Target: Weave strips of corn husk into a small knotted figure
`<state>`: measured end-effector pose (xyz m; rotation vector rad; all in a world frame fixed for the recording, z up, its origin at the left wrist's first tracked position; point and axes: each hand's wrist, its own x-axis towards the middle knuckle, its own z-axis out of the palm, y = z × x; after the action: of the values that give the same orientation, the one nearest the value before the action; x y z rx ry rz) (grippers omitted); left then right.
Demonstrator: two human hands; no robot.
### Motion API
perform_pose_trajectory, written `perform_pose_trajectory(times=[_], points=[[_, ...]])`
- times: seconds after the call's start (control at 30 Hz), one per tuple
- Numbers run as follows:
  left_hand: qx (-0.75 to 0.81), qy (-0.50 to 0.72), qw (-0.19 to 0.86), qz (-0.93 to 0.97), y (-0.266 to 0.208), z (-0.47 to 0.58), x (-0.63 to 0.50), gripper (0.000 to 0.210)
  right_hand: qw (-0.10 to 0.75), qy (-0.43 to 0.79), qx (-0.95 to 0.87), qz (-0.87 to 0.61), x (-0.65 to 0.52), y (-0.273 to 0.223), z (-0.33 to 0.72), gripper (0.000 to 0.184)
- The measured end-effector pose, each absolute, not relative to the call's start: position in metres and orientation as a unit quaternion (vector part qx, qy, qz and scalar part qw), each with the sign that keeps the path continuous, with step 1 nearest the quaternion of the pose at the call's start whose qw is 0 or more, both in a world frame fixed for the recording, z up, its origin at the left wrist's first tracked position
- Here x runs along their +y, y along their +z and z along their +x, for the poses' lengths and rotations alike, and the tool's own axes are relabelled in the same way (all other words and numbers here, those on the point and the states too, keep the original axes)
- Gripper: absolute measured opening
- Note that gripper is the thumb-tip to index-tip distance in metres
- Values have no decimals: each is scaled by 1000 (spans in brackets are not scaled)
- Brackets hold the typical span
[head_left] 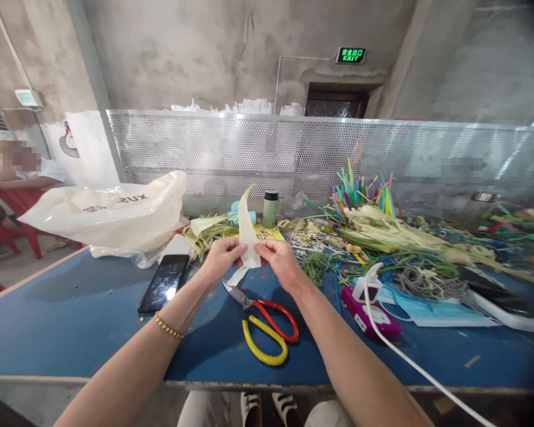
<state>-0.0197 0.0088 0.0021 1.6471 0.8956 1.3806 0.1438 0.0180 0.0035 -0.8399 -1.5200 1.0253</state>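
Note:
Between my two hands a pale corn husk (248,231) stands upright, its greenish tip curving to the right. The fingers of my left hand (225,256) pinch its left edge low down. On the opposite edge my right hand (278,260) pinches it with thumb and fingers. Below them, scissors (267,326) with one red and one yellow handle lie on the blue table, blades pointing up and left. A small pale husk scrap (238,276) rests by the blades.
A black phone (165,283) lies left, near a large white plastic bag (111,216). Behind stand a green bottle (270,209) and husk piles (391,231). At right are a purple power strip (374,317) with a white cable, cords (427,276) and a blue mask (445,311).

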Motion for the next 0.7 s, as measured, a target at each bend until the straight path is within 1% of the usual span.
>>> perform_pose_trajectory(times=[0.17, 0.27, 0.4, 0.6, 0.7], points=[[363, 527, 404, 654, 0, -17, 9, 25, 528, 430, -643, -351, 18, 1, 142, 26], [373, 539, 396, 644, 0, -18, 10, 22, 505, 423, -660, -362, 16, 2, 142, 22], [384, 542, 370, 650, 0, -17, 9, 17, 477, 373, -688, -400, 15, 4, 144, 15], [401, 520, 335, 675, 0, -16, 10, 10, 475, 324, -709, -409, 19, 0, 146, 16], [408, 517, 329, 676, 0, -16, 11, 10, 472, 294, -728, -401, 19, 0, 146, 16]])
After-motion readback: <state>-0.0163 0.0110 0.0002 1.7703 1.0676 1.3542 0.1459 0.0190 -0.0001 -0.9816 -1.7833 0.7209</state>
